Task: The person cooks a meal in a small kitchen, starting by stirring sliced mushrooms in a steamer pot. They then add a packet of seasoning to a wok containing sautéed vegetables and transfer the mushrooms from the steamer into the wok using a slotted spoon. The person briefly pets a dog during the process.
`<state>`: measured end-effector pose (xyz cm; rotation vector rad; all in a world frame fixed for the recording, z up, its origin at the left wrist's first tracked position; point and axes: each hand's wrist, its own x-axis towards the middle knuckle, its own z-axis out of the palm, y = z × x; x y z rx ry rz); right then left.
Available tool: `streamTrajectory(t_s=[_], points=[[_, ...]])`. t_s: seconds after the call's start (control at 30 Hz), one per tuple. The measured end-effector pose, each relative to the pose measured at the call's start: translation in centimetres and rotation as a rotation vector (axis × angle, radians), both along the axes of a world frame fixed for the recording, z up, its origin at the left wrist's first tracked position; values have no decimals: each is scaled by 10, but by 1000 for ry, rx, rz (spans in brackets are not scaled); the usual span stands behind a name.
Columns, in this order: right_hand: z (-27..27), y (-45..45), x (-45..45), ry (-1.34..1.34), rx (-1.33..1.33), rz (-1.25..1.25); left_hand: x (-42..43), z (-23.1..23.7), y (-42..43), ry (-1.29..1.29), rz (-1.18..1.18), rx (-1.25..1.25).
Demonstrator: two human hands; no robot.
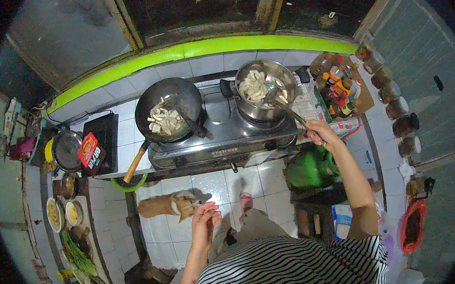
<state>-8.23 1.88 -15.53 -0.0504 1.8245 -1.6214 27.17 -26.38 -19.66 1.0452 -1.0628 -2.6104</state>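
Observation:
My right hand (321, 133) grips the long handle of a metal ladle or large spoon (292, 113), whose head rests inside a stainless steel pot (265, 110). Pale sliced mushrooms (252, 87) lie in that pot, mostly on its left side. It sits on the right burner of a two-burner gas stove (221, 142). A dark wok (149, 102) with a wooden handle stands over the left burner and holds more sliced mushrooms (165, 121). A dark utensil (193, 122) leans inside it. My left hand (207, 221) hangs before my body, fingers loosely apart, with nothing visible in it.
A dog (164, 205) stands on the tiled floor left of my feet. A green gas cylinder (311, 169) is under the right counter. Bottles fill a cardboard box (363, 89) right of the pot. A red packet (88, 150) lies left, near bowls (55, 226) and leafy greens (77, 252).

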Motion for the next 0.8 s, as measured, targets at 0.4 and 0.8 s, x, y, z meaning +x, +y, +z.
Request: streamTrajectory(t_s=[0.4, 0.8], points=[[-2, -6, 36, -13, -120, -130, 13, 6, -23, 3, -20, -9], [22, -3, 48, 28, -78, -217, 30, 3, -44, 58, 30, 25]])
